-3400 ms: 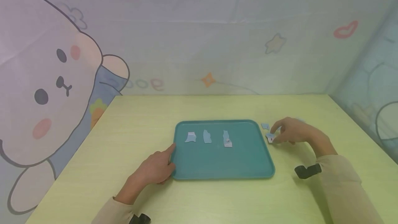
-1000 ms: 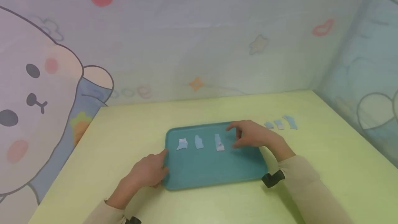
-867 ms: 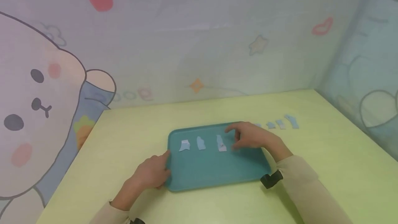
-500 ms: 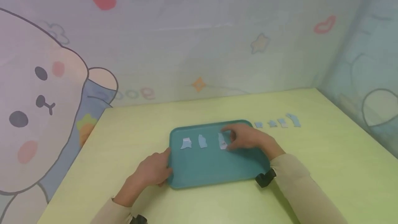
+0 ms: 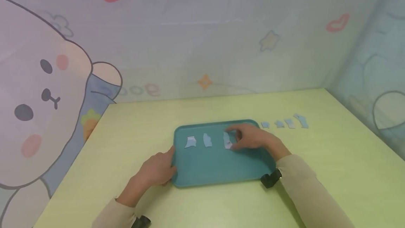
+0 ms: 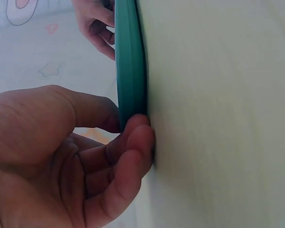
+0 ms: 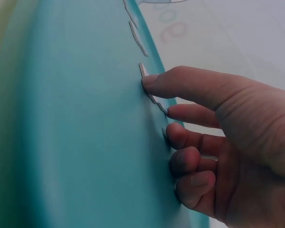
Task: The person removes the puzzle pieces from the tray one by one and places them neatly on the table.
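Observation:
A teal tray (image 5: 205, 168) lies on the table. My left hand (image 5: 158, 168) holds its left rim; in the left wrist view the thumb (image 6: 97, 111) presses the rim's inner side and the fingertips curl against its outside. Three flat light-blue-and-white puzzle pieces show in the tray: one at left (image 5: 190, 141), one in the middle (image 5: 207, 140), one at right (image 5: 226, 138). My right hand (image 5: 251, 137) is over the tray's right part, its thumb and forefinger at opposite ends of the right-hand piece. What lies under that palm is hidden.
Several more puzzle pieces (image 5: 279, 124) lie in a row on the pale yellow table (image 5: 221, 207), just past the tray's back right corner. A printed cloth (image 5: 221, 45) hangs behind the table, and another side of it (image 5: 379, 80) closes off the right.
My right hand has come from the pieces on the table onto the tray, then slid left to the right-hand piece. One table piece is gone from its spot. My left hand stays on the rim.

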`<state>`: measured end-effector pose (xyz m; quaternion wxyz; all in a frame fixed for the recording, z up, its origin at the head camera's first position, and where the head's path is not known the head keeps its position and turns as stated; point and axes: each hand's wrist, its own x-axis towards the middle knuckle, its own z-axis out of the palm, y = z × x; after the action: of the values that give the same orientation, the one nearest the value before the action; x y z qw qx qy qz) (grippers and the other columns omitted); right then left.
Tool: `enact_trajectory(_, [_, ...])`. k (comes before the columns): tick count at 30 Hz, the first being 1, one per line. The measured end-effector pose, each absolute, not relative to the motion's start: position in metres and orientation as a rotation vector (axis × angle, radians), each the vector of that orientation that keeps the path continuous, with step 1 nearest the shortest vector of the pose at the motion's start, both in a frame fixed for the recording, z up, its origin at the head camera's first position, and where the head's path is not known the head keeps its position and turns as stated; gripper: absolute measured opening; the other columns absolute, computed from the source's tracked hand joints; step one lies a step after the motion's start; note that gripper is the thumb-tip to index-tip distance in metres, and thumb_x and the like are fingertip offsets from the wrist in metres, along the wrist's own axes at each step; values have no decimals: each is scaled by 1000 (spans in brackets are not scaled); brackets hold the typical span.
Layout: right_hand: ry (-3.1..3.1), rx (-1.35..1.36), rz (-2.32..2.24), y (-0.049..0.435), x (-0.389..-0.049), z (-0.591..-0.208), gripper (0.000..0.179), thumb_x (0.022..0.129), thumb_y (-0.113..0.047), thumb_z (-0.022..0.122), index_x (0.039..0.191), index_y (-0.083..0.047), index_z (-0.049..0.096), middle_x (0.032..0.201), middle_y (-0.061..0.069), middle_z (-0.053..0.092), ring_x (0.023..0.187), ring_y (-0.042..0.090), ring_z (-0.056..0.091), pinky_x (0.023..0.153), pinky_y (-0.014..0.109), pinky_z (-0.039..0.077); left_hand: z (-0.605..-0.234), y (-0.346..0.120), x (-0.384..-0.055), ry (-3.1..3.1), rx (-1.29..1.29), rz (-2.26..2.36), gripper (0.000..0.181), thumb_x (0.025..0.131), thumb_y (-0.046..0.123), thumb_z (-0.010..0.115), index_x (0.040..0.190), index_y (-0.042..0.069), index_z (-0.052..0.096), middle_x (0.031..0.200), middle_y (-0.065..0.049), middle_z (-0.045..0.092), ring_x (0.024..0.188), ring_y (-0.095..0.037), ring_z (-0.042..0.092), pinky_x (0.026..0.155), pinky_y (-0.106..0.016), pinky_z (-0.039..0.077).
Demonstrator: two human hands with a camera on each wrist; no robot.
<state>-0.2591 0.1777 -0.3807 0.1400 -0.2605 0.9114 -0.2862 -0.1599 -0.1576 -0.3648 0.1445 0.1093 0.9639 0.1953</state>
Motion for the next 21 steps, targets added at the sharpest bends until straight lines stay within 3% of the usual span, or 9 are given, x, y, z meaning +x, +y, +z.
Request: enact_trajectory(21, [2657, -732, -827, 178, -254, -380, 61, 86, -20, 81, 141, -4, 63, 75, -2, 56, 66, 12, 49, 64, 30, 41, -369, -159, -157, 2756, 262, 640, 73, 98, 9, 51, 164, -7, 25, 56, -2, 55, 45, -12, 47, 48, -26, 31])
